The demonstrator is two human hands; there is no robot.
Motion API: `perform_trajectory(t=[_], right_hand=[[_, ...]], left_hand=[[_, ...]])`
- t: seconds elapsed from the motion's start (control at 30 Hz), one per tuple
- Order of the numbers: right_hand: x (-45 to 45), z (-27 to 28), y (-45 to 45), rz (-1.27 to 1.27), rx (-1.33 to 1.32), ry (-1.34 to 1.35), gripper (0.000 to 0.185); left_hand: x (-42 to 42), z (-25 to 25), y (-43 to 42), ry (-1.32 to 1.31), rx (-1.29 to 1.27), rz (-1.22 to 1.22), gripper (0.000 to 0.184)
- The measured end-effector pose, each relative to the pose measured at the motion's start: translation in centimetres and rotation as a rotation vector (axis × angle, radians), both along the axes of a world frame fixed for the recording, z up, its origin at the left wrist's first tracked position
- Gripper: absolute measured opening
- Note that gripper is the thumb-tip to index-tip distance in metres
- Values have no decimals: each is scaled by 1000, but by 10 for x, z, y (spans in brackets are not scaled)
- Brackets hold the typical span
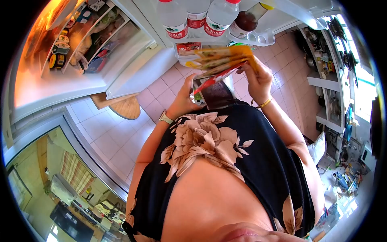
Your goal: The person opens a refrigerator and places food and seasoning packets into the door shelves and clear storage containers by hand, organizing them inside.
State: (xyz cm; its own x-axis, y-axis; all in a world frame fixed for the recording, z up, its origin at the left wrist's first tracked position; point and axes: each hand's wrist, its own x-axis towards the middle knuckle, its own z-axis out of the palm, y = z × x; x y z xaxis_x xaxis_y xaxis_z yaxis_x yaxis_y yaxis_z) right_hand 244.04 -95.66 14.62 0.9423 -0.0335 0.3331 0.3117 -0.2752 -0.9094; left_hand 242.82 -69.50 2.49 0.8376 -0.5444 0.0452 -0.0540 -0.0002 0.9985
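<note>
Several flat yellow and red food packets (225, 56) are fanned out in front of my chest, their right ends pinched in my right hand (259, 76). My left hand (188, 97) is wrapped round the left side of a clear container (217, 93) with dark contents, just below the packets. A red packet edge lies across the container's top. The fingertips of my left hand are partly hidden behind the container.
An open fridge (72, 86) with filled shelves stands at the left. Its door rack (258, 38) above my hands bears several bottles (221, 18). A round wooden board (125, 108) is low at the left. Shelving (326, 84) with pans lines the right.
</note>
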Motion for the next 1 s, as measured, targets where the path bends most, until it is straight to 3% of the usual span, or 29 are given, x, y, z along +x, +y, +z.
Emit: perform_trajectory(t=[0.13,0.23,0.27,0.33,0.47,0.6,0.7,1.0], right_hand=[[1,-9,-18,-72,277,52,22],[-1,-11,-43,-211,-11,-42,16],[-1,-15,-52,-243,-127,-60,14],[0,-31,-68,-216,-424,-90,12],[18,-74,-67,-148,-652,-88,14],[38,-94,-52,-125,-716,-110,17],[60,-119,-51,-128,-889,-155,30],[103,-182,-36,-85,-753,-163,36]], left_hand=[[3,5,-1,-168,20,-23,105],[-3,0,0,-214,44,15,103],[-9,-4,2,-117,7,67,104],[-16,-17,7,-25,-30,117,105],[-23,-37,29,-87,61,199,110],[-28,-25,40,-4,69,178,109],[-30,-23,40,-45,84,206,109],[-40,-43,57,10,57,217,109]])
